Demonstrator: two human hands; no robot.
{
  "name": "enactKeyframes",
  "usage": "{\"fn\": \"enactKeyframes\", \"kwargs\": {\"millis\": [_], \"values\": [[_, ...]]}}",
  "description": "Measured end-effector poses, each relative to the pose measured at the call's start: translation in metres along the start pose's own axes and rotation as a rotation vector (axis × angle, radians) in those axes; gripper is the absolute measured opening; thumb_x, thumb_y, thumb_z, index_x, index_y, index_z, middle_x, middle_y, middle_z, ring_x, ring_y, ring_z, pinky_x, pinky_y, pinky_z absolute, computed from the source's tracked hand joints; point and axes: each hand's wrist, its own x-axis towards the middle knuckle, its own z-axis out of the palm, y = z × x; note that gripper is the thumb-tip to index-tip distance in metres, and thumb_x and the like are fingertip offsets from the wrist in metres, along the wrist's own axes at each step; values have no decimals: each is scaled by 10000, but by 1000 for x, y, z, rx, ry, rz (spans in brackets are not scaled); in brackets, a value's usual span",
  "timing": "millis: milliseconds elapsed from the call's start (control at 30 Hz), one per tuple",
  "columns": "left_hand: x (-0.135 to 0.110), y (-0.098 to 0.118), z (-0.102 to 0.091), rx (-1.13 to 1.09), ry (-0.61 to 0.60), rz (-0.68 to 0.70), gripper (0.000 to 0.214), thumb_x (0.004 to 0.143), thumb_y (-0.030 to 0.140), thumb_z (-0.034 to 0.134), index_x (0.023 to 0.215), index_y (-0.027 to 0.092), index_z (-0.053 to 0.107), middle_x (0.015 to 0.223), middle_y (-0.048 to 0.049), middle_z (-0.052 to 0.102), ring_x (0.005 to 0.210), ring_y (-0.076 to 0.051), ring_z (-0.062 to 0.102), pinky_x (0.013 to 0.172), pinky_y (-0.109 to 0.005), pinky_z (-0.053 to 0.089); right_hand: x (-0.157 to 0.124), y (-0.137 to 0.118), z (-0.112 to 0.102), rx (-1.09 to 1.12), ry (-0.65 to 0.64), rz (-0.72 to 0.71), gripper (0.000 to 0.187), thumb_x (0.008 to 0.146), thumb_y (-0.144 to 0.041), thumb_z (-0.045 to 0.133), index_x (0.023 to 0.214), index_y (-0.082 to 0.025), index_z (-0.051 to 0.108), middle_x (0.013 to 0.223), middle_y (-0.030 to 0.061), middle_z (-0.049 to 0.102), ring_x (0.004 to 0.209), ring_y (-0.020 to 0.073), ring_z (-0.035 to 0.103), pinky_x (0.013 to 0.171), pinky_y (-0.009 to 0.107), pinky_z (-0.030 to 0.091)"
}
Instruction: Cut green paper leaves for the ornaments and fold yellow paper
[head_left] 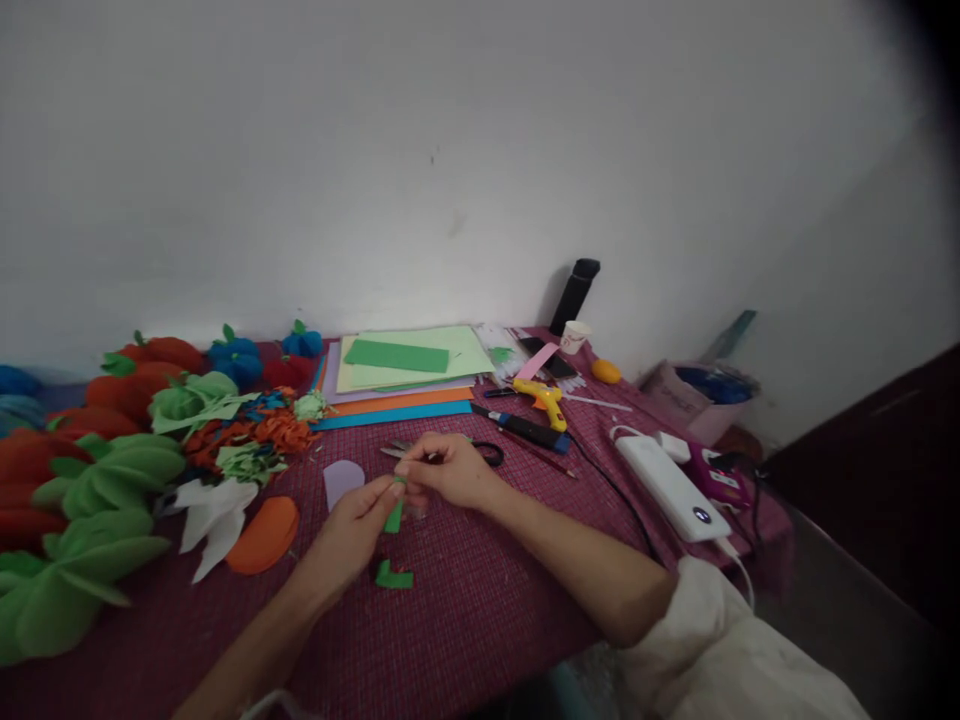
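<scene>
In front of the paper stack (469, 352), checked cloth (480, 600) runs to its near edge, between the orange disc (262, 537) left of the stack and the glue gun (550, 402) right of it. Before the stack, the left hand (352, 525), angled inward, pinches the green strip (394, 517); the right hand (454, 470) meets its upper end, fingers bent, whether gripping I cannot tell.

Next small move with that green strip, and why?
Probably a small fold at the green strip's upper end with the right hand, the left hand steadying it: the fingertips of both hands meet there, the lower part sticks out free, and a bent green piece on the tablecloth hints at similar shaping.
</scene>
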Motion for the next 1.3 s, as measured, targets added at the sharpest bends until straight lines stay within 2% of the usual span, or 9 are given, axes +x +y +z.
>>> {"fn": "enactKeyframes", "kwargs": {"millis": [233,400,600,700,767,867,1033,1167,1300], "values": [[3,0,-2,62,118,75,324,734,386,572,969,175,641,829,-17,648,794,-170,560,748,-261,426,1,-1,-3,-143,135,-68,158,734,-269,602,658,-140,652,614,-8,584,577,90,508,542,199,379],[5,-5,-5,7,194,59,292,705,375,608,903,166,655,738,-3,626,695,-134,531,633,-215,399,-1,1,2,-267,167,-144,136,737,-265,615,661,-161,660,630,-12,587,611,93,518,561,197,373],[6,-7,-8,-53,238,44,226,667,363,644,760,158,663,645,13,596,597,-104,490,550,-198,357,1,-3,3,-329,23,-129,181,798,-306,549,777,-158,650,704,-3,627,664,96,555,595,192,396],[5,-5,-8,-92,238,13,219,647,364,662,706,153,654,634,11,604,584,-97,491,546,-194,352,0,-19,-17,-531,-109,-88,222,831,-332,497,939,-173,608,776,2,645,690,101,571,595,196,397],[5,-4,-9,-123,247,-5,227,636,367,670,691,148,650,638,4,618,585,-98,502,549,-193,357,-6,-30,-40,-844,-131,-40,206,824,-329,503,937,-188,603,832,16,650,726,115,575,621,209,392],[6,-2,-13,-174,295,3,239,615,365,685,688,141,648,654,-9,637,587,-101,515,554,-194,367,-22,-34,-77,-1295,-50,182,186,823,-297,483,884,-180,615,863,65,651,790,174,589,657,255,393],[8,0,-22,-259,390,58,245,584,356,705,680,138,643,646,-15,639,572,-102,523,533,-196,367,-55,-4,-113,-1452,8,376,230,839,-165,392,899,-135,612,866,134,653,818,224,607,680,297,403],[7,1,-21,-289,375,53,242,581,351,705,673,135,644,625,-17,638,552,-100,523,512,-195,366,-68,14,-118,-1453,32,442,247,806,-138,411,972,-134,594,892,137,652,817,225,612,666,293,407],[6,0,-18,-291,325,44,238,593,351,696,682,136,648,628,-26,642,564,-112,544,527,-208,384,-71,7,-120,-1396,-5,437,212,732,-122,474,880,-144,624,859,97,660,784,186,610,646,247,401]]}}
